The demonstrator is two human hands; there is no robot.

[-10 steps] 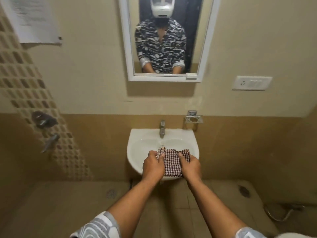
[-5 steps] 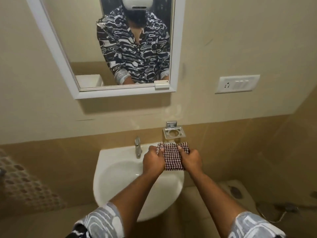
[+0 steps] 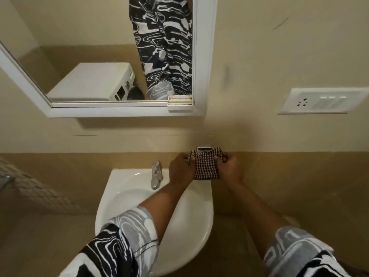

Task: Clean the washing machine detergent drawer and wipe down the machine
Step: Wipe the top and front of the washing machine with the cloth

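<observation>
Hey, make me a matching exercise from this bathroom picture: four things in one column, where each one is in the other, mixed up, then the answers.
Things:
1. cloth
2. tap
3. switch plate
4. mirror

Places:
A. on the wall, far right
B. at the back rim of the basin
C. on the wall, upper left
D. gripped between the left hand and the right hand

Pairs: 1-D, 2-B, 3-A, 4-C.

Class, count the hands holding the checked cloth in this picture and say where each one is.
2. The left hand grips the checked cloth at its left edge; the right hand grips its right edge. Both are above the right rim of the sink. No others show.
</observation>
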